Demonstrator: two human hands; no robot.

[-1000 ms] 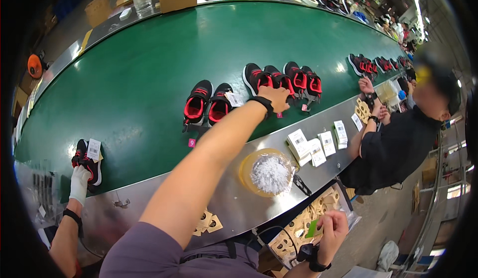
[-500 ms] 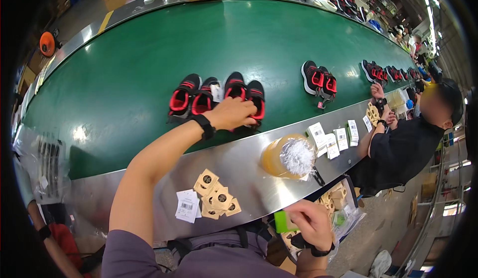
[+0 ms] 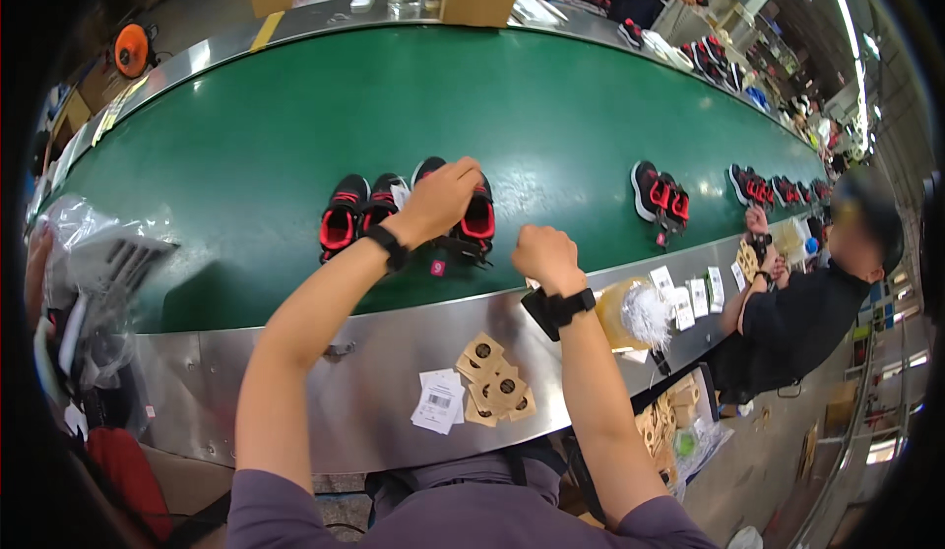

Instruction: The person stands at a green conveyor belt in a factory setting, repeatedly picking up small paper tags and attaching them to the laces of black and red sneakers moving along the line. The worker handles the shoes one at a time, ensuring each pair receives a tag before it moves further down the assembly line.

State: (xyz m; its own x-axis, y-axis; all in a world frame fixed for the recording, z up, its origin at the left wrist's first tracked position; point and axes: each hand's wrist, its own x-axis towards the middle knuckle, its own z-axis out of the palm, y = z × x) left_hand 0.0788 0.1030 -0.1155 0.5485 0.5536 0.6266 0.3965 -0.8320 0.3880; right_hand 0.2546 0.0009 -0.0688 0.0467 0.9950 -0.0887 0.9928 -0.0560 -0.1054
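Note:
My left hand (image 3: 440, 201) reaches over a pair of black sneakers with red lining on the green conveyor belt (image 3: 325, 106). Its fingers are curled closed on the top of the right-hand sneaker (image 3: 479, 216); the exact hold is partly hidden. A small pink tag (image 3: 437, 268) lies below that pair. Just left stands another black and red pair of sneakers (image 3: 341, 222). My right hand (image 3: 547, 256) is closed in a fist near the belt's front edge, right of the sneakers. Whatever its fingers hold is hidden. A dark object (image 3: 539, 314) shows by my right wrist.
Brown card tags (image 3: 504, 388) and white labels (image 3: 437, 403) lie on the metal ledge (image 3: 295, 401). A yellowish tub (image 3: 612, 313) topped with white strings stands right of my right forearm. A co-worker (image 3: 812, 303) works farther right. More sneakers (image 3: 658, 195) sit along the belt.
My right hand has risen from beside the box below the ledge to the belt's edge; the green object near it no longer shows. My left hand has shifted toward the sneaker's far end. The view has shifted.

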